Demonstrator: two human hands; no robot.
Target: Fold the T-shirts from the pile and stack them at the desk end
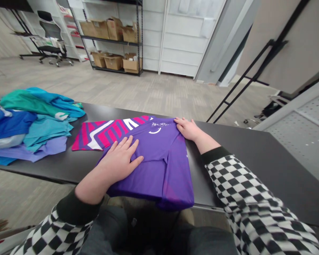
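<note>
Carefully, with fingers spread and gripping nothing, our left hand and right hand press the purple jersey at the near edge of the counter, where lifting them could let its overhang slide off.

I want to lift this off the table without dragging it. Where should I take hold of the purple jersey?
Take the purple jersey by its near folded edge, coming from your own side. That edge overhangs the black table, so it can likely be gripped from beneath without scraping the tabletop.
</note>
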